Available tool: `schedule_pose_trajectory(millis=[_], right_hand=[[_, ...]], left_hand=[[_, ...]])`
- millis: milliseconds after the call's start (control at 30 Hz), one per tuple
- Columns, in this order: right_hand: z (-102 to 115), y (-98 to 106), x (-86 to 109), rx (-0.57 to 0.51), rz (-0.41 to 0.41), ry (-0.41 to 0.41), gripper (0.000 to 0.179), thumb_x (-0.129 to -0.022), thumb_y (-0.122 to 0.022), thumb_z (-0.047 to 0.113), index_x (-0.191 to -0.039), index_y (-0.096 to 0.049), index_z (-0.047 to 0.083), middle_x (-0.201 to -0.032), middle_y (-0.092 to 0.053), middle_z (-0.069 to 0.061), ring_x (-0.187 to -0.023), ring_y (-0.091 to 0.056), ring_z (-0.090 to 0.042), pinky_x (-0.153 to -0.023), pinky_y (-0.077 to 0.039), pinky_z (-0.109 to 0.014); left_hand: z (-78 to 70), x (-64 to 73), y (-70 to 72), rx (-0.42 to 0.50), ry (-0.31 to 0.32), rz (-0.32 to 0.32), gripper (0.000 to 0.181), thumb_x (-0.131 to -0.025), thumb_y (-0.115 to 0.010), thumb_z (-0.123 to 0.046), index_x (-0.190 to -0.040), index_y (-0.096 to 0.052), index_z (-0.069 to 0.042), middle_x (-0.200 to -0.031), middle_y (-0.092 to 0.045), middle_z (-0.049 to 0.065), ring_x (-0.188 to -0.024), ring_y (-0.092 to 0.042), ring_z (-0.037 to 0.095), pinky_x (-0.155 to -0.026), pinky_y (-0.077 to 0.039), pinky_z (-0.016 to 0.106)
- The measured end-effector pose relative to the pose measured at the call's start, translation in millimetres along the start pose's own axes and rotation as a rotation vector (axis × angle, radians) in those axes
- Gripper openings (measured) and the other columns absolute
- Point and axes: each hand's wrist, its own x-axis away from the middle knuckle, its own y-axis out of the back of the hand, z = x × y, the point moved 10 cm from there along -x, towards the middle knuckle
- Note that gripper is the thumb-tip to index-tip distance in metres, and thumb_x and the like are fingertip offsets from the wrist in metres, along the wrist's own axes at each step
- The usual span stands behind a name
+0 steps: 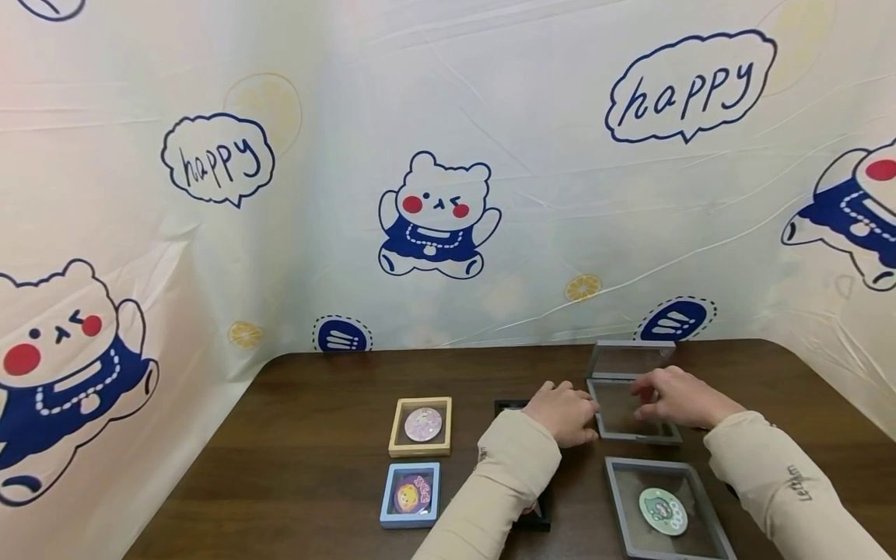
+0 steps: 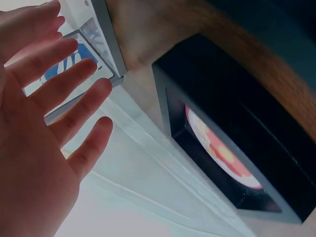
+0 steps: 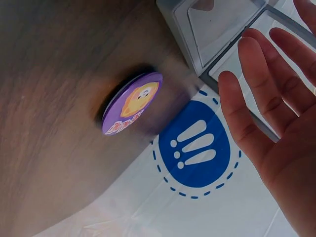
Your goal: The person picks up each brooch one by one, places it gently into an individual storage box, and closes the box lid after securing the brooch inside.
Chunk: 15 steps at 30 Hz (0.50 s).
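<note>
A grey hinged display frame point(image 1: 640, 441) lies unfolded near the table's back edge, its clear lid point(image 1: 633, 358) raised. My left hand point(image 1: 562, 412) is at its left side, fingers extended; whether they touch it I cannot tell. Over its right half hovers my right hand point(image 1: 682, 398), fingers loosely bent and holding nothing. In the right wrist view a purple round badge point(image 3: 132, 104) with a yellow character rests on the table beside the frame; the head view hides it. Below my left palm, the left wrist view shows a black frame point(image 2: 237, 118) with a pinkish badge point(image 2: 222, 150) inside.
A closed grey frame point(image 1: 619, 505) with a green badge point(image 1: 663, 512) lies at the front right. On the left are a yellow frame point(image 1: 394, 428) and a blue frame point(image 1: 386, 498), each containing a badge. Black frame parts point(image 1: 539, 523) show around my left sleeve. A printed curtain point(image 1: 448, 93) hangs behind.
</note>
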Motion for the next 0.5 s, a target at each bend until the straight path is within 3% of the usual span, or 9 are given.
schedule_pose_trajectory(millis=[300,500], right_hand=[[-2.3,0.1,2.2,0.02,-0.011,0.018,0.031,-0.081,-0.082,0.01,-0.104,-0.072,-0.008,-0.094,-0.072,-0.012,-0.082,-0.067,-0.024,-0.072,-0.056,-0.044],[-9.0,2.4,5.5,0.018,-0.018,0.002,0.031,-0.081,-0.082,0.01,-0.104,-0.071,-0.008,-0.095,-0.072,-0.013,-0.084,-0.068,-0.027,-0.073,-0.056,-0.047]], left_hand=[[-4.9,3.9,-15.8,-0.012,0.023,0.126,0.048,-0.102,-0.058,-0.045,-0.149,-0.051,-0.038,-0.153,-0.04,-0.025,-0.129,-0.046,0.009,-0.101,-0.036,0.027],[-6.1,3.4,-19.5,-0.027,0.03,0.155,0.049,-0.103,-0.056,-0.045,-0.151,-0.047,-0.04,-0.154,-0.037,-0.027,-0.132,-0.043,0.007,-0.103,-0.035,0.028]])
